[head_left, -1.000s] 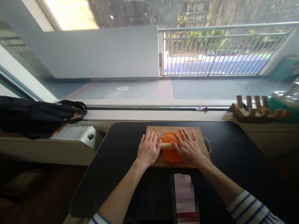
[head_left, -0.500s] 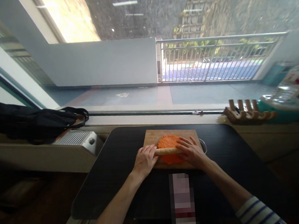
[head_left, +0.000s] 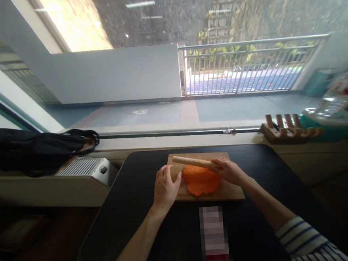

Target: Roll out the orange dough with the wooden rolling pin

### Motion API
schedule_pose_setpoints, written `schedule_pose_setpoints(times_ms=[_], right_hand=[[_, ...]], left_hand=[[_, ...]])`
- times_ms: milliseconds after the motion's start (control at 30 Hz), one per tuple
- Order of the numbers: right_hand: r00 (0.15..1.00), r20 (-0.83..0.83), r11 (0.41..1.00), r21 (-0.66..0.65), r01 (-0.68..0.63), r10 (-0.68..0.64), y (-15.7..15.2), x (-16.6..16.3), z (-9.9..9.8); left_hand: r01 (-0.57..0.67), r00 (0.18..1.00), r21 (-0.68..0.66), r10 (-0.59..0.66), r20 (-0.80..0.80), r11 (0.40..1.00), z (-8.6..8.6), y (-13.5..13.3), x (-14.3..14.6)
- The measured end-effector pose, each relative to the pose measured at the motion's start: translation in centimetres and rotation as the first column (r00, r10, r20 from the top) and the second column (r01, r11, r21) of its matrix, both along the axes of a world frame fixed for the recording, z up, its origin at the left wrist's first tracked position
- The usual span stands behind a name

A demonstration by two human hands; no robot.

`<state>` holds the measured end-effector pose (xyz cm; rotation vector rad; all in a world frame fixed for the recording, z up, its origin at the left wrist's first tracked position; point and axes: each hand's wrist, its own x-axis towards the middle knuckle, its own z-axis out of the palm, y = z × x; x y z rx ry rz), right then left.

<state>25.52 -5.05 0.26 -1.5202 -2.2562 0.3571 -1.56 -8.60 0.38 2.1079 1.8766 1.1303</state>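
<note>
Windowsill [head_left: 168, 140] — wooden rack [head_left: 281, 135], teal tub [head_left: 335, 130] — beyond the orange dough [head_left: 203, 182].

black bag [head_left: 29, 146], white radiator [head_left: 84, 168], metal railing [head_left: 238, 68] outside, teal container [head_left: 334, 123]

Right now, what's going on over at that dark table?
A person's two hands are busy over a wooden board on the dark table. The right hand grips one end of a wooden rolling pin, which slants across the far part of a flattened orange, dough-like sheet. The left hand is loosely open by the board's left edge, off the rolling pin.
</note>
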Motion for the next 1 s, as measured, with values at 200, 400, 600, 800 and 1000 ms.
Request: schedule_pose_setpoints(times_ms=[200,400,600,800,1000], right_hand=[[0.994,-0.093,0.996,-0.075,0.047,-0.053,1.1,-0.6,-0.3],[0.975,-0.122,0.982,0.013,0.188,-0.185,1.0,0.3,-0.7],[0.905,-0.26,0.941,-0.078,0.329,-0.338,0.7,2.4,-2.1],[0.908,-0.261,0.944,-0.138,0.301,-0.328,0.6,1.6,-1.2],[0.916,-0.24,0.945,-0.143,0.294,-0.321,1.1,1.2,-1.4]], left_hand=[[0.128,0.83,-0.507,0.188,0.526,0.853,-0.4,1.3,1.4],[-0.098,0.968,-0.31,0.164,0.193,0.946,0.1,3.3,-0.5],[-0.03,0.917,-0.45,0.204,0.343,0.892,-1.9,3.2,-1.6],[-0.034,0.903,-0.465,0.227,0.365,0.885,-2.6,2.4,-1.2],[-0.046,0.9,-0.456,0.235,0.368,0.889,-2.0,2.4,-1.3]])
